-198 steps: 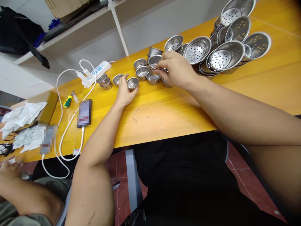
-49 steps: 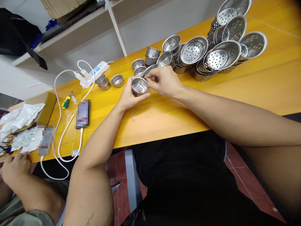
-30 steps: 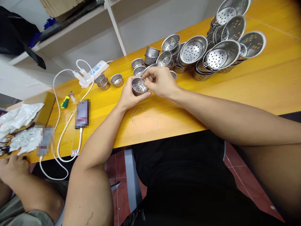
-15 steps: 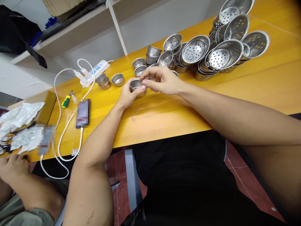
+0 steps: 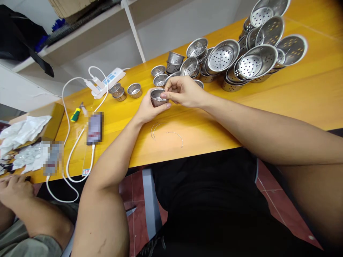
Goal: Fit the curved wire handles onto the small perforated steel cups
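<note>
Cupping a strainer cup point(image 5: 157, 97) mid-frame, left hand point(image 5: 148, 107) gripping, right hand point(image 5: 184, 92) pinching its rim, risks slipping.

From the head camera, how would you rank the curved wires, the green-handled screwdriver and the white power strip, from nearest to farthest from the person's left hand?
Measured from the left hand, which cups a small perforated steel cup:
1. Thin curved wires, on the yellow table just in front of that hand.
2. White power strip, at the table's back, to the left.
3. Green-handled screwdriver, farthest left, beside the white cable.
</note>
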Motion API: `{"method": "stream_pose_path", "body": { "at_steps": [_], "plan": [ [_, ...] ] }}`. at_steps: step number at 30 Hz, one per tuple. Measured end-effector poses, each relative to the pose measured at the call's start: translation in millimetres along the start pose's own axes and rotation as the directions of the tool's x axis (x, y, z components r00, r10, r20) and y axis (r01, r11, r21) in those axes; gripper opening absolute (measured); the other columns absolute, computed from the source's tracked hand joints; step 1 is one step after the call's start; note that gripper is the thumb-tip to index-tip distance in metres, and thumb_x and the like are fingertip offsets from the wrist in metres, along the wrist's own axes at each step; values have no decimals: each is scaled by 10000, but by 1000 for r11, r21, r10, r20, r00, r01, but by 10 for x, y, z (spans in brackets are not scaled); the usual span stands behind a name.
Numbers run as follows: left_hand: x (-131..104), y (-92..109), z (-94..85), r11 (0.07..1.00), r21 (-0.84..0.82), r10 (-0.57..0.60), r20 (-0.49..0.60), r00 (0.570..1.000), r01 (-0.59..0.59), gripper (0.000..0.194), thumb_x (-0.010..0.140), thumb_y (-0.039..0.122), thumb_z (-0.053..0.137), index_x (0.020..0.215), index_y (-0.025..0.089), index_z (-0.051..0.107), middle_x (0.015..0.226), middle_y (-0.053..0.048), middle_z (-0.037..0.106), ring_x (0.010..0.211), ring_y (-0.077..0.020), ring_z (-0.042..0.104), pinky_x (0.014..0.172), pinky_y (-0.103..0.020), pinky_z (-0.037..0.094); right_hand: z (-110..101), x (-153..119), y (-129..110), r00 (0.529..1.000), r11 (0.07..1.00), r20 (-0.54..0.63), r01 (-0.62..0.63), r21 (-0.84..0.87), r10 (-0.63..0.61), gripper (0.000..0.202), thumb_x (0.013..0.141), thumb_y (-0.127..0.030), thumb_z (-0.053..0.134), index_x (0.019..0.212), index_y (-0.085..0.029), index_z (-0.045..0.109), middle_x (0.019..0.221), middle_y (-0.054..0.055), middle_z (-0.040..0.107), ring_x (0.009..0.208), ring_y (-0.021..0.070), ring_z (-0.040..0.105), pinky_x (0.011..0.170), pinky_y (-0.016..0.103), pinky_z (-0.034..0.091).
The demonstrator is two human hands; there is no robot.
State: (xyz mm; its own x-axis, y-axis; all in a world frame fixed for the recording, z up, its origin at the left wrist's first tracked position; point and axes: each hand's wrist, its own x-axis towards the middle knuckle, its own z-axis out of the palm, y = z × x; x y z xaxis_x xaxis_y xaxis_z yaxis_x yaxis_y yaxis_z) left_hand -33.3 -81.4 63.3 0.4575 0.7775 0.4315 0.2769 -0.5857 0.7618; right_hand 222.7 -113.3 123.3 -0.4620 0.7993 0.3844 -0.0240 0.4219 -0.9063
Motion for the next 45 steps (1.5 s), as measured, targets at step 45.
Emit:
{"method": "stream_pose_path", "body": {
  "at_steps": [45],
  "plan": [
    [16,-177,-81,996,59,65,-98,993,-59,1034,913,998,973,1618,330,620,1593,-127,783,1504,-364,821,1418,-645,649,-172,-136,138,954,798,26,265,-542,-300,551,1179,-761,795,1462,-290,766,1424,141,795,1052,323,776,1060,576,728]
  ]
}}
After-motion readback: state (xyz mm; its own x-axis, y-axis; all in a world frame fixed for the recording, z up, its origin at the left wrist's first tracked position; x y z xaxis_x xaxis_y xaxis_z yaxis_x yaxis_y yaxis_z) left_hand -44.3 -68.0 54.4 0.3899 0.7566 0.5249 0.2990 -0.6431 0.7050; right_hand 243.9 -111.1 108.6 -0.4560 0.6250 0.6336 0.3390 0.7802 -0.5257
